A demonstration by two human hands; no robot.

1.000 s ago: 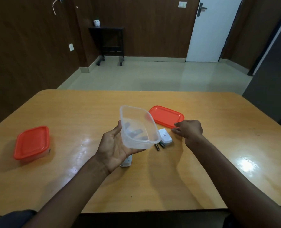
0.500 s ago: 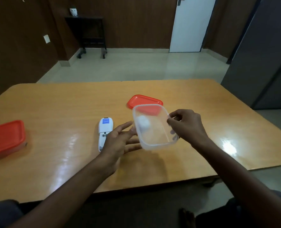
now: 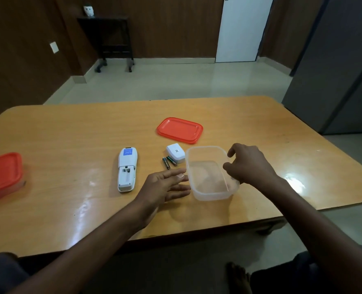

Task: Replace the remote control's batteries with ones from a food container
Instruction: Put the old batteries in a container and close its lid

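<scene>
A: What could go wrong from here?

B: The two batteries (image 3: 169,161) lie loose on the worktop (image 3: 69,132), just beside the clear food container (image 3: 212,174) and the white battery cover (image 3: 176,153). They are round, so I judge a nudge from the container or a sleeve could roll them off. Whether these are the old cells or the new ones, I cannot tell, and a mix-up is the real risk.

A: And the hands?

B: The right hand (image 3: 248,164) has its grip curled over the container's right rim, holding it. The left hand (image 3: 165,185) is released, fingers straight, tips near the container's left wall; whether they touch is unclear.

A: Where is the remote?

B: The remote control (image 3: 127,168) lies face down, left of the batteries, apart from both hands. Its long axis runs nearly straight away from the person, blue-labelled end far, open battery bay near. Polarity marks are too small to read, so a reversed cell is possible.
</scene>
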